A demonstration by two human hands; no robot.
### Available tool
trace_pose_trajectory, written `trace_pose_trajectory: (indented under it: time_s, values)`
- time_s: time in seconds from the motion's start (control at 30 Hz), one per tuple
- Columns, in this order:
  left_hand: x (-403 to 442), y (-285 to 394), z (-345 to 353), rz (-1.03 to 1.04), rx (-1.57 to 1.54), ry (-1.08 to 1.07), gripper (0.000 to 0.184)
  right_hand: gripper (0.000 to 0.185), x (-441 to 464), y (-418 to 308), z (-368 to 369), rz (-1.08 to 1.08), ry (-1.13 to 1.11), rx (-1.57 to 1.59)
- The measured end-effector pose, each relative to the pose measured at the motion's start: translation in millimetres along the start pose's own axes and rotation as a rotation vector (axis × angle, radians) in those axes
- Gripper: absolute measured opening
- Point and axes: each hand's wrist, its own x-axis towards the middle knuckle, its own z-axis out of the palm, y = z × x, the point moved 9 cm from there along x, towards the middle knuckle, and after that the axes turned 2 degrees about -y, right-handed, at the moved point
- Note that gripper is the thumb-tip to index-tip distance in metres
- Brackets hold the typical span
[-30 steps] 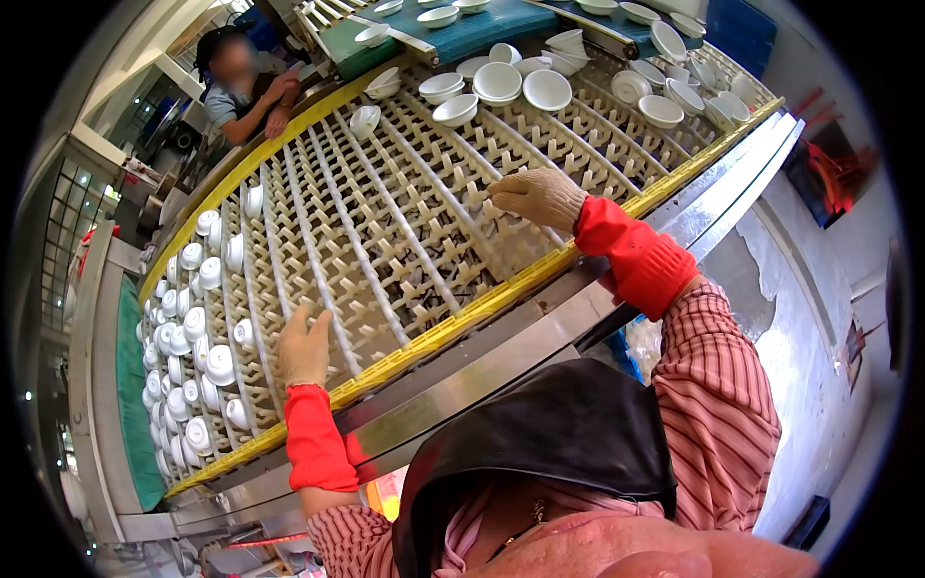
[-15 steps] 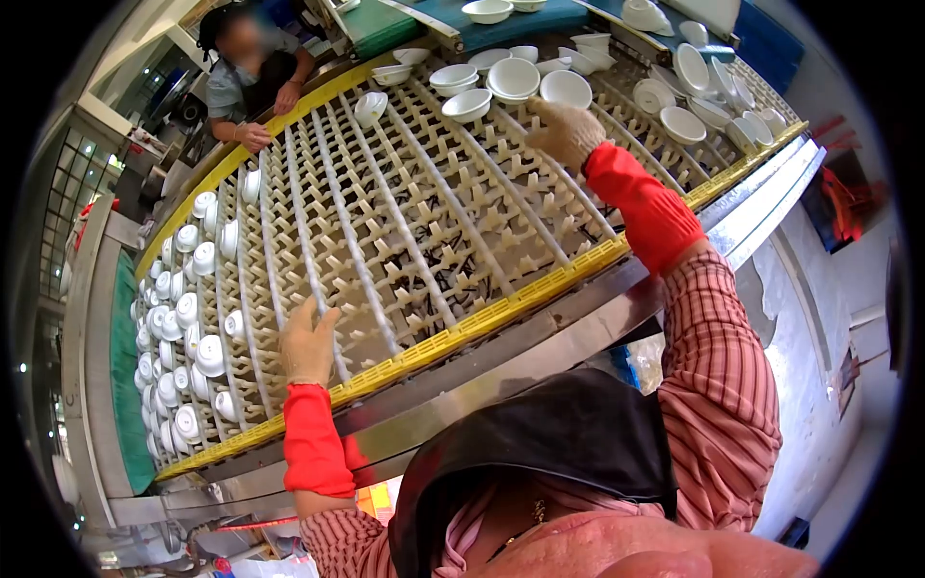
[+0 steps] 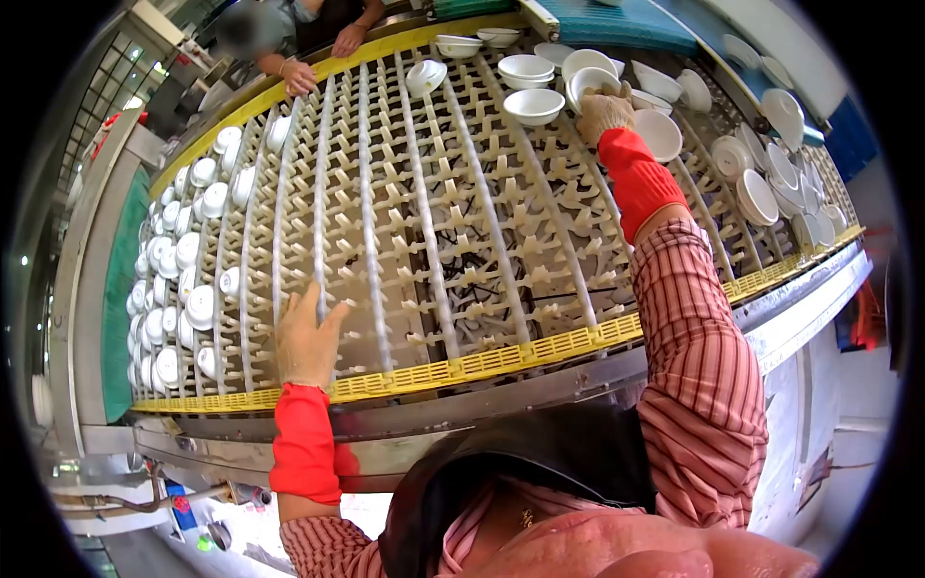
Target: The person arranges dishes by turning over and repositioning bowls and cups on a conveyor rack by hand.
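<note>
So the right hand (image 3: 605, 113), in a tan glove with a red cuff (image 3: 638, 178), is up against a white bowl (image 3: 588, 81) at the far part of a pegged rack (image 3: 421, 207). The fingers are bent at the rim, but I honestly can't tell if they've got a proper grip or are just touching it. Another bowl (image 3: 663, 137) sits right beside that hand on its right, a stacked pair (image 3: 526, 67) and a single bowl (image 3: 536, 107) are just off to its left, and there's a teal belt (image 3: 617, 23) beyond it.

The left hand (image 3: 310, 342) is open with nothing in it, thumb spread away from the fingers, over the near part of the rack. Left of it there's a whole crowd of white bowls (image 3: 199, 306). Nearer than its fingertips runs the yellow edge strip (image 3: 501, 358). Well beyond it, a co-worker's hand (image 3: 299, 77) rests at the far edge.
</note>
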Motion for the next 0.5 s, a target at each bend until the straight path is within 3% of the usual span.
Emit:
trace_pose_trajectory:
  time_s: [0.17,0.2,0.3,0.43,0.47,0.5]
  values:
    - [-6.3,21.9,6.8,0.046,-0.006,0.002,0.066,0.050,13.2,-8.0,-17.7,0.009,0.007,0.181]
    - [-6.6,27.5,7.8,0.073,-0.026,0.014,0.066,0.044,1.8,-10.7,-33.6,0.090,-0.132,0.276]
    - [-10.6,79.4,-3.9,0.258,0.021,0.058,0.068,0.042,-17.7,-47.9,-41.5,-0.218,-0.152,0.502]
    - [-24.7,133.4,-19.5,0.596,0.176,0.193,0.086,0.039,-95.8,-133.0,-82.4,-0.523,-0.240,0.761]
    - [-23.9,132.7,-17.4,0.600,0.188,0.217,0.099,0.040,-112.5,-150.1,-97.7,-0.584,-0.292,0.925]
    - [-25.6,138.0,-22.9,0.624,0.188,0.233,0.097,0.042,-121.9,-164.4,-113.3,-0.650,-0.347,1.088]
